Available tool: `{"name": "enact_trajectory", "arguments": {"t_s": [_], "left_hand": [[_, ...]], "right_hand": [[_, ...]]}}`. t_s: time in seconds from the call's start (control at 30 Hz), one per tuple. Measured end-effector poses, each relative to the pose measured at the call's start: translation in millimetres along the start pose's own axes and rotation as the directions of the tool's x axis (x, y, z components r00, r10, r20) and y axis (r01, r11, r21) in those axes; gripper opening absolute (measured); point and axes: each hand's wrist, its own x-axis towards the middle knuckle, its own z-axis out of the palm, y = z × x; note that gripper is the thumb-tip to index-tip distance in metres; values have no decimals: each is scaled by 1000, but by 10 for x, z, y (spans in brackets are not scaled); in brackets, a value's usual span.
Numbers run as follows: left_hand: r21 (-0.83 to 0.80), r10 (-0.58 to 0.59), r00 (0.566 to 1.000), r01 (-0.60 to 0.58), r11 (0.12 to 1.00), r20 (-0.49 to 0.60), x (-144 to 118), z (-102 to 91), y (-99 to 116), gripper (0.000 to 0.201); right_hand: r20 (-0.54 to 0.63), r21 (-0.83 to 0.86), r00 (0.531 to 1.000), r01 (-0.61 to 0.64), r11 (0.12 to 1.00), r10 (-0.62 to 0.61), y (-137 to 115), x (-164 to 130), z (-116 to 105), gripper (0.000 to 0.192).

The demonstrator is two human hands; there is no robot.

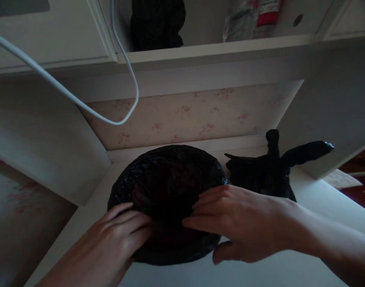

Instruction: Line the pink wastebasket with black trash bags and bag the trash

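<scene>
The black-lined container [170,255] sits between left hand [119,233] and right hand [233,221].

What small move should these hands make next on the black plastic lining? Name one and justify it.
Probably smooth the black plastic lining gently outward, one side at a time. It looks creased inside its round opening, and the left hand and right hand rest at opposite sides of it, both reaching inward.

Left hand [118,235] palm-down, right hand [237,221] thumb spread
</scene>
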Motion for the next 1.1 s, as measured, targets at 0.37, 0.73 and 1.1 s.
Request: {"name": "enact_trajectory", "arguments": {"t_s": [0.37,0.73,1.1], "left_hand": [[-73,-45,962,26,997,-270,456,241,783,32],[47,-158,986,160,986,-47,-30,-117,182,41],[-104,-144,979,159,982,141,492,188,676,52]], "right_hand": [[175,-214,971,-125,969,164,25,108,76,9],[-113,9,994,-5,1000,7,75,-44,-39,78],[1,-52,995,-98,994,98,164,89,39,33]]}}
